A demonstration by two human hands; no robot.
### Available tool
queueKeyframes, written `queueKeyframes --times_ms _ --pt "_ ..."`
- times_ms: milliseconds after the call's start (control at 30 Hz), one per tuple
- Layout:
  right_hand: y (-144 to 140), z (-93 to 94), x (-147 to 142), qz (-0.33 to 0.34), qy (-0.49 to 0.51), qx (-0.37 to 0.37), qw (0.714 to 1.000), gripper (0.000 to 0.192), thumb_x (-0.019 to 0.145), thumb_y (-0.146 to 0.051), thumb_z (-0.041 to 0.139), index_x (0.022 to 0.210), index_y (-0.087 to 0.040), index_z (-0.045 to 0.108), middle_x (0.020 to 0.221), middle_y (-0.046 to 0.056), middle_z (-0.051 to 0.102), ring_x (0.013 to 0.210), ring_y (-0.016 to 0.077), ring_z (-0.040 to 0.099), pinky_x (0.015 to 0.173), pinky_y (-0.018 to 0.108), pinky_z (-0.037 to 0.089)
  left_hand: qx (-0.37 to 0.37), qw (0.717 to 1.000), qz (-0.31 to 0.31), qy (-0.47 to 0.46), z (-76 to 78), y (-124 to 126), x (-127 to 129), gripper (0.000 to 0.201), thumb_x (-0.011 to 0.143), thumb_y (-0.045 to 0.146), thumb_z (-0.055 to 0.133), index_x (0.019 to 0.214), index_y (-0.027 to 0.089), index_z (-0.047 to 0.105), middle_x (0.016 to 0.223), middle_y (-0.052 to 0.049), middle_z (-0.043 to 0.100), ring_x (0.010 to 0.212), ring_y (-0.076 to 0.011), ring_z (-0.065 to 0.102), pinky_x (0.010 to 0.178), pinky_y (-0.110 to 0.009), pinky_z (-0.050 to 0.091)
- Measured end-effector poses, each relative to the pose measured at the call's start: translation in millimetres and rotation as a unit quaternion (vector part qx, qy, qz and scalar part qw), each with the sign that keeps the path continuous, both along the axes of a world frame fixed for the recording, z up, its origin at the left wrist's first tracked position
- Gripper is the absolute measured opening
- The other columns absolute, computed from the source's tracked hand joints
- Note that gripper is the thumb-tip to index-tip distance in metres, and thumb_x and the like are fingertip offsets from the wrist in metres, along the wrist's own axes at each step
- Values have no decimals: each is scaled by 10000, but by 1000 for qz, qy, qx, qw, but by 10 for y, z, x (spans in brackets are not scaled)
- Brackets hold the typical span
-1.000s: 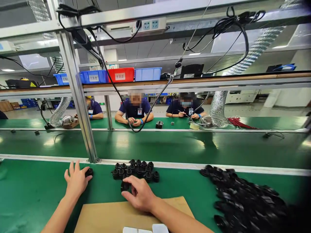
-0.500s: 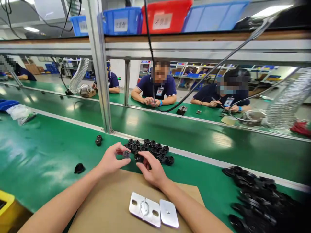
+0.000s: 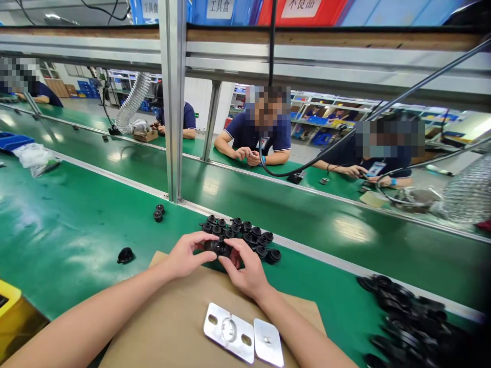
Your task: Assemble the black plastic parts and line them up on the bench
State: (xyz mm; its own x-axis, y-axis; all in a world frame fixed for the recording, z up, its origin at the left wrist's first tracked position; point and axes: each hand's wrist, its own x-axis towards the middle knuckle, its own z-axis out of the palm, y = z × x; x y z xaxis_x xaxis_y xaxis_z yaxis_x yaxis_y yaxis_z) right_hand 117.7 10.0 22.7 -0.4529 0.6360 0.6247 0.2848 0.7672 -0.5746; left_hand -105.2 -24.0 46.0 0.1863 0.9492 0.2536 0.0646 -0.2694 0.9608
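Observation:
My left hand (image 3: 184,255) and my right hand (image 3: 245,268) meet over the far edge of a brown cardboard sheet (image 3: 176,322). Between their fingertips they pinch a small black round part (image 3: 219,248), held together as one piece. Just behind the hands lies a cluster of several similar black round parts (image 3: 245,236) on the green bench surface (image 3: 69,225). Two flat metal plates (image 3: 241,335) rest on the cardboard near my right forearm.
Two loose black parts (image 3: 158,212) sit by the aluminium post (image 3: 172,102); another lone black piece (image 3: 125,255) lies left. A heap of black parts (image 3: 410,322) fills the right. A yellow bin (image 3: 7,301) is lower left. Several people work across the conveyor (image 3: 307,214).
My two hands, each holding a black piece apart half a second ago, have closed together so the pieces now meet between the fingertips. The view has tilted further down.

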Motion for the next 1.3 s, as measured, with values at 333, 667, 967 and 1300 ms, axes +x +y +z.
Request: queueKeyframes --times_ms 333,667,967,1300 --pt "-10 22 14 -5 -11 41 999 321 980 -261 692 1288 -231 605 1085 92 685 618 127 582 531 279 533 -5 1000 -17 7 15 -9 19 352 876 223 750 1226 201 774 1216 -92 751 1108 -251 691 991 -363 566" --pt "8 24 21 0 -45 88 995 366 1016 -242 641 1378 -242 590 1146 114 684 646 132 615 564 278 575 -32 999 -28 10 -27 -1 21 351 867 254 759 1211 187 784 1184 -89 764 1092 -256 705 946 -343 572" --pt "10 25 19 -8 -48 106 993 389 1008 -217 644 1394 -245 601 1166 127 687 851 200 726 675 314 650 -28 999 -20 38 3 -2 12 343 869 264 750 1203 193 784 1158 -86 767 1063 -251 704 905 -330 573" --pt "8 41 3 -1 -51 127 991 415 1011 -191 641 1418 -260 604 1163 127 673 1018 244 726 808 361 675 -33 999 -32 28 37 4 -3 348 864 229 743 1207 197 787 1160 -83 770 1067 -251 707 906 -330 568"
